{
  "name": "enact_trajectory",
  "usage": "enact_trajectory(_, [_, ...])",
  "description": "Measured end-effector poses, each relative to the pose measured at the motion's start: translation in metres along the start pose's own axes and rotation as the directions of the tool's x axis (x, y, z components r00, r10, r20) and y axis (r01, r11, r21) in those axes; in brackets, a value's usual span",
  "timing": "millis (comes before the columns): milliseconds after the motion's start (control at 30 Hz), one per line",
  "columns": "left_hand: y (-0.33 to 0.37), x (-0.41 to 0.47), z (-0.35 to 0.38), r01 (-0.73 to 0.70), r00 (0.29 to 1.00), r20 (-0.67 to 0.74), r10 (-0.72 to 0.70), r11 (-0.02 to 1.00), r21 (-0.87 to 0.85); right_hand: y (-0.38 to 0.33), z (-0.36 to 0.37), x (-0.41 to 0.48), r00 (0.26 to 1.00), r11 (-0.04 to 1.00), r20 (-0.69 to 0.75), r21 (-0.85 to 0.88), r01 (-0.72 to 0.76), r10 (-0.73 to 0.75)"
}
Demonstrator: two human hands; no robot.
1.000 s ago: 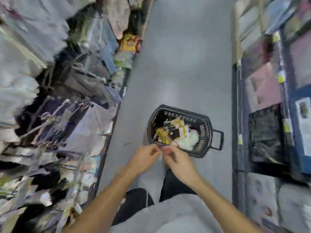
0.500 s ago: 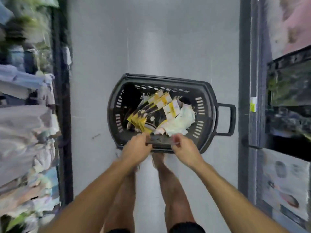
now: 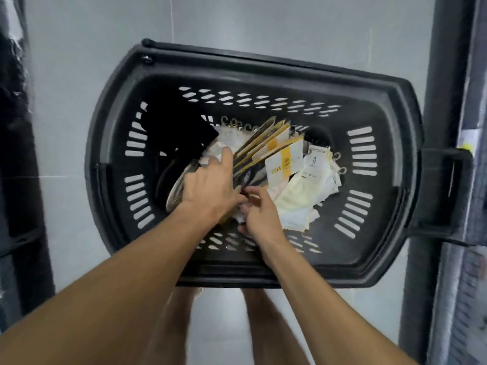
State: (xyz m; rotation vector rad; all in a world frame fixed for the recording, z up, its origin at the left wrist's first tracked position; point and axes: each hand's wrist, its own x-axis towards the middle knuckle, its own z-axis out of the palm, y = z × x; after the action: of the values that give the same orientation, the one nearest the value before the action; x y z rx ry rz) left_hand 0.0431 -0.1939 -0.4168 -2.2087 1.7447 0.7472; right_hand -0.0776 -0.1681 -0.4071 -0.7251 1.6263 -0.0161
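Note:
A dark grey plastic shopping basket [image 3: 263, 59] stands on the floor below me. Inside lie several sock packs with yellow and white card sleeves [image 3: 282, 156], a heap of white socks with tags [image 3: 297, 204], a black folded item [image 3: 179, 133] and a grey striped pack [image 3: 176, 191]. My left hand [image 3: 210, 188] reaches into the pile, palm down, its index finger stretched onto a white packet. My right hand [image 3: 261, 214] sits just beside it, fingers curled and pinching the near end of the card-sleeved packs.
The basket's pull handle [image 3: 453, 196] sticks out to the right, close to a dark shelf upright [image 3: 421, 285]. A dark shelf unit [image 3: 15, 180] lines the left edge. Pale tiled floor [image 3: 237, 19] lies beyond the basket. My bare legs [image 3: 174, 325] stand behind it.
I have bent down towards the basket, which now fills the view. Both hands moved from its near rim down into the pile of sock packs.

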Motion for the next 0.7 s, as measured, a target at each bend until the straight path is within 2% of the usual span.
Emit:
enact_trajectory(100, [0.005, -0.004, -0.007, 0.036, 0.999, 0.037, -0.032, 0.994, -0.101, -0.008, -0.008, -0.021, 0.997, 1.0, 0.074, -0.024, 0.007, -0.005])
enact_trajectory(167, [0.002, -0.014, -0.022, 0.019, 0.999, 0.034, -0.013, 0.977, -0.21, -0.018, -0.019, -0.034, 0.999, 1.0, 0.037, -0.022, 0.013, -0.013])
enact_trajectory(267, [-0.007, -0.052, -0.067, -0.029, 1.0, -0.01, 0.027, 0.915, -0.402, -0.048, -0.045, -0.063, 0.999, 0.995, -0.045, 0.096, 0.029, -0.025])
enact_trajectory(333, [-0.015, -0.085, -0.111, 0.028, 0.999, -0.014, -0.044, 0.814, -0.58, -0.074, -0.059, -0.092, 0.995, 0.985, -0.046, 0.141, 0.099, -0.093])
enact_trajectory(433, [-0.033, -0.139, -0.191, 0.126, 0.973, 0.002, -0.229, 0.527, -0.841, -0.131, -0.069, -0.153, 0.958, 0.948, 0.093, 0.196, 0.25, -0.272])
enact_trajectory(500, [-0.051, -0.179, -0.251, 0.104, 0.956, 0.001, -0.292, 0.335, -0.936, -0.174, -0.064, -0.205, 0.892, 0.916, 0.233, 0.202, 0.346, -0.388])
enact_trajectory(567, [-0.067, -0.222, -0.316, 0.065, 0.938, -0.012, -0.348, 0.207, -0.976, -0.22, -0.051, -0.267, 0.784, 0.87, 0.376, 0.195, 0.454, -0.494])
enact_trajectory(633, [-0.082, -0.268, -0.38, -0.004, 0.916, -0.056, -0.397, 0.131, -0.991, -0.263, -0.032, -0.338, 0.653, 0.81, 0.499, 0.204, 0.55, -0.57])
enact_trajectory(700, [-0.093, -0.32, -0.436, -0.095, 0.88, -0.126, -0.458, 0.09, -0.991, -0.297, -0.011, -0.409, 0.52, 0.722, 0.559, 0.225, 0.655, -0.646])
